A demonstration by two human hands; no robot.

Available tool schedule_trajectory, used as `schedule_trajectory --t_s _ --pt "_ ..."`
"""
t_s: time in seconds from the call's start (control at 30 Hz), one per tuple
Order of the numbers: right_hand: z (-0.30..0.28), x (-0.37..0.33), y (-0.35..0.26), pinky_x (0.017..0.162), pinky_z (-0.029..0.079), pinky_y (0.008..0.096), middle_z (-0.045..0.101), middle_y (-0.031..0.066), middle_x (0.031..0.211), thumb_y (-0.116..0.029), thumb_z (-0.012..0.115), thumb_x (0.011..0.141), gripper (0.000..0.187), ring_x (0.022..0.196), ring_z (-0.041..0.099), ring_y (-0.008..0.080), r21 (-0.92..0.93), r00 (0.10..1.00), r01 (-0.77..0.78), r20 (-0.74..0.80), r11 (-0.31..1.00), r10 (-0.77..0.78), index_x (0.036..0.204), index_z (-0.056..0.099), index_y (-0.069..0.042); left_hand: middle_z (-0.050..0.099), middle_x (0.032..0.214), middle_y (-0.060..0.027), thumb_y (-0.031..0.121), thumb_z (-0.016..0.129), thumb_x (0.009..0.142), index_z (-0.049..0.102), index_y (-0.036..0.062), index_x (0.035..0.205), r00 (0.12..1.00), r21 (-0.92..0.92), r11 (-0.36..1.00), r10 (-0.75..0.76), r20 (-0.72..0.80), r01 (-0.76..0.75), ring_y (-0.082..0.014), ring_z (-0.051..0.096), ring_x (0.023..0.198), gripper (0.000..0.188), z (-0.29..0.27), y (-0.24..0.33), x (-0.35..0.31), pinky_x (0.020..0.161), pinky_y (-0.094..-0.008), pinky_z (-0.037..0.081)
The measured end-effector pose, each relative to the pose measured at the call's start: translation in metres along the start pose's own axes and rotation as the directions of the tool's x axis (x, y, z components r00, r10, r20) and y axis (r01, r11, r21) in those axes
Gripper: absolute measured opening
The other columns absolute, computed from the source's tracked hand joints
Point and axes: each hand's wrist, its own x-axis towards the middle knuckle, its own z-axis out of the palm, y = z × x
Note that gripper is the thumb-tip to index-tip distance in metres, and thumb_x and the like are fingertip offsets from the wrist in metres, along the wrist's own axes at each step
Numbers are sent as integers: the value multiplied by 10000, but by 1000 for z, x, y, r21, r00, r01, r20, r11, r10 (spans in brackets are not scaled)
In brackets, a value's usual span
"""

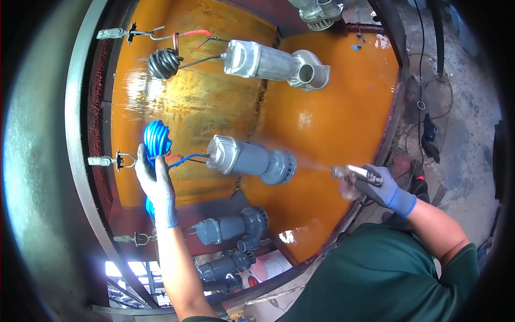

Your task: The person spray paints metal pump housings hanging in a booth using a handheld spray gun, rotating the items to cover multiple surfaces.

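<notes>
Left hand grip closed round blue cable coil, right hand grip clenched on spray gun

- Between the spray gun in the right hand and the grey pump, open air, crossed only by a thin mist.
- Left of the pump, the left hand grips the blue cable coil; the hook sits just beyond it.
- Above the grip, an unpainted pump and a black coil hang, well apart from it.
- Below the grip, another grey pump hangs near the left forearm.
- Behind everything, the orange booth wall closes the far side.
</notes>
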Motion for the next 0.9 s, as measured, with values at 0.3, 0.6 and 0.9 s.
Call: schedule_trajectory --t_s 0.3,0.6,0.9 --pt "-7 13 -17 687 555 336 724 64 833 -166 758 990 165 762 683 123 -105 997 -75 -41 992 71 1046 721 -16 471 1622 -172 136 560 1137 387 7 1662 999 -29 999 -35 -19 34 -255 601 1337 568 -9 15 -25 1089 -399 542" --pt "-21 15 -6 618 510 342 674 87 750 -180 820 948 182 674 655 121 -220 993 108 -28 970 -117 962 714 -32 455 1692 -174 265 462 1174 430 -17 1646 988 -10 996 -90 -129 90 -302 447 1545 551 -30 3 -48 1298 -450 298" --pt "-14 7 -40 763 593 352 785 131 954 -117 806 937 188 829 763 200 -108 936 343 120 933 -331 1065 728 -4 431 1694 -138 353 413 1188 392 41 1683 946 -204 944 -291 -143 259 -263 457 1523 585 -52 -10 -62 1275 -435 321"
